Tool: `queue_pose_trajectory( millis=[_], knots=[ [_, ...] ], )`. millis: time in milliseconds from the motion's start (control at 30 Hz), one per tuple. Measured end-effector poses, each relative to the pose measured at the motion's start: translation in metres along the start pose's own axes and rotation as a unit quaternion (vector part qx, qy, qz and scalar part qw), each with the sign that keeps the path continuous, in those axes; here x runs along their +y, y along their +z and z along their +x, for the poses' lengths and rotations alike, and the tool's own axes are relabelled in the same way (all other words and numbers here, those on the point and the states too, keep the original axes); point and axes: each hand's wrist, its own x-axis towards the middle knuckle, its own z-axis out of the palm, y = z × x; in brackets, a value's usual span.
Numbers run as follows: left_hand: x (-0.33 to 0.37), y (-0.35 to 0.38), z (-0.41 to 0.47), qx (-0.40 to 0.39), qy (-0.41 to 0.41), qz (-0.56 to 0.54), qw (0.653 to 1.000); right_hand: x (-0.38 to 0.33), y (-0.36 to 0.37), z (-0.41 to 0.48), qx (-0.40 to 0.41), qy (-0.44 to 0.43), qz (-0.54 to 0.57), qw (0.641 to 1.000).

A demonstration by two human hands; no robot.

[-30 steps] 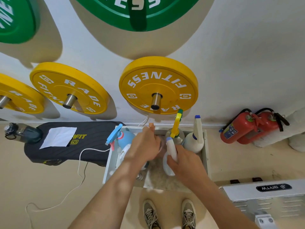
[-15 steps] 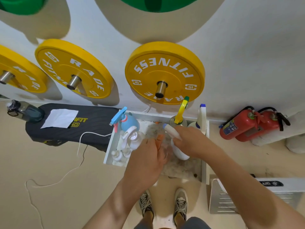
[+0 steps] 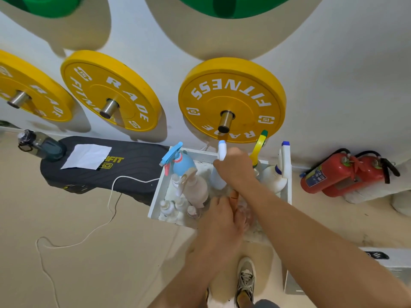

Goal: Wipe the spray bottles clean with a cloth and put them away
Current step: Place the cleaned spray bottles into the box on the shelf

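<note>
Yellow plates [image 3: 231,101] line a gym wall above a floor tray [image 3: 156,194], where the right hand [image 3: 235,170] grips a white bottle [image 3: 218,181] and the left hand [image 3: 220,221] clasps a clear bottle [image 3: 243,213].

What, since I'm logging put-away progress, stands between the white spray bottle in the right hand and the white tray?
Nothing visible. The right hand holds the white spray bottle upright, already at the back of the white tray, in the gap between the light blue spray bottle and the yellow-trigger bottle. The left hand is nearer the front.
</note>
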Motion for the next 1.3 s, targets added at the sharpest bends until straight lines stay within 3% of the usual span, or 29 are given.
queue_pose_trajectory(
  millis=[300, 367, 467, 567, 667, 767, 833, 967, 1100, 1167, 1300],
  knots=[
    [-0.011, 0.006, 0.014, 0.009, -0.022, -0.012, 1.000, -0.019, 0.003, 0.019, -0.078, 0.013, 0.032, 0.996],
    [-0.009, 0.009, 0.016, 0.003, -0.021, -0.005, 1.000, -0.018, -0.007, 0.013, -0.094, -0.026, -0.035, 0.995],
    [-0.003, 0.012, 0.021, -0.004, 0.018, 0.044, 0.999, -0.012, -0.034, -0.001, -0.045, -0.135, -0.145, 0.979],
    [0.009, 0.017, 0.028, -0.003, 0.096, 0.085, 0.992, -0.001, -0.075, -0.019, -0.005, -0.176, -0.037, 0.984],
    [0.023, 0.025, 0.039, -0.018, 0.176, 0.112, 0.978, 0.024, -0.125, -0.042, -0.042, -0.111, 0.109, 0.987],
    [0.036, 0.035, 0.055, -0.029, 0.213, 0.153, 0.965, 0.075, -0.146, -0.063, -0.100, -0.017, -0.018, 0.995],
    [0.044, 0.042, 0.065, -0.054, 0.228, 0.193, 0.953, 0.107, -0.136, -0.076, -0.090, 0.017, -0.079, 0.993],
    [0.053, 0.055, 0.074, -0.091, 0.233, 0.145, 0.957, 0.129, -0.110, -0.083, -0.096, -0.031, 0.002, 0.995],
    [0.052, 0.055, 0.070, -0.098, 0.214, 0.082, 0.968, 0.131, -0.105, -0.073, -0.094, -0.075, -0.066, 0.990],
    [0.047, 0.043, 0.067, -0.037, 0.219, 0.064, 0.973, 0.133, -0.103, -0.068, -0.092, -0.089, -0.116, 0.985],
    [0.035, -0.009, 0.077, 0.227, 0.206, 0.091, 0.948, 0.139, -0.103, -0.064, -0.066, -0.158, -0.257, 0.951]
  ],
)
